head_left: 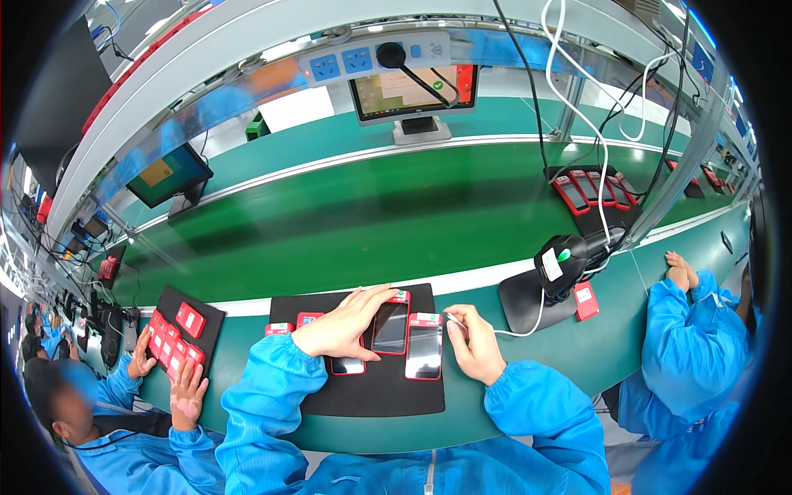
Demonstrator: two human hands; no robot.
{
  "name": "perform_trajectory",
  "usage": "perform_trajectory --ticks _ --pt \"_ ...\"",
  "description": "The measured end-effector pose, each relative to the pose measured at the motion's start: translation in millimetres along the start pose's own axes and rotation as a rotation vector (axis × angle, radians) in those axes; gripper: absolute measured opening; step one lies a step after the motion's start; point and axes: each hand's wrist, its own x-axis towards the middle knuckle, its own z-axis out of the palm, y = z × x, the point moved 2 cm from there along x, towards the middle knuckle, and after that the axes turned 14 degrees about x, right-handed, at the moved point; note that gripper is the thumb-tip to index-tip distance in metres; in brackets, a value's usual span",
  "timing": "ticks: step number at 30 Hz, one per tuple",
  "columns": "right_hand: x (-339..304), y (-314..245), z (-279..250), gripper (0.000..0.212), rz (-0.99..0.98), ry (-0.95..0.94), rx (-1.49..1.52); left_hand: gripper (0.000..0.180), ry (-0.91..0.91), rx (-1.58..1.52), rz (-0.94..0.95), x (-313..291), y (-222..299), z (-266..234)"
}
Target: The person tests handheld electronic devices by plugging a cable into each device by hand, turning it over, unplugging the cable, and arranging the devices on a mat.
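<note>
On the black mat [371, 402], the left hand [346, 322] lies across the middle phone [391, 327], fingers together, thumb spread apart, apparently to steady it. Just off the mat's right edge, the right hand [477, 345] has thumb and fingertips clamped on a white cable [516, 333] near its end, probably so its tip points matward. Another phone [424, 353] lies along the mat's right side, seemingly spaced for reach.
</note>
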Motion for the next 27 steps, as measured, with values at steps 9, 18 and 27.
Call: perform_trajectory --ticks 9,18,27 --pt "0.5 12.4 -1.6 0.015 -0.102 -0.059 0.037 0.114 0.056 -0.113 0.038 9.1 -7.6 0.2" --pt "-1.5 -10.9 -4.3 0.012 -0.101 -0.025 0.025 0.126 0.583 -0.426 -0.409 4.3 17.0 19.6" --pt "-4.4 -9.2 -2.2 0.010 0.024 -0.064 0.103 0.124 0.756 -0.339 -0.446 21.2 56.1 39.7"
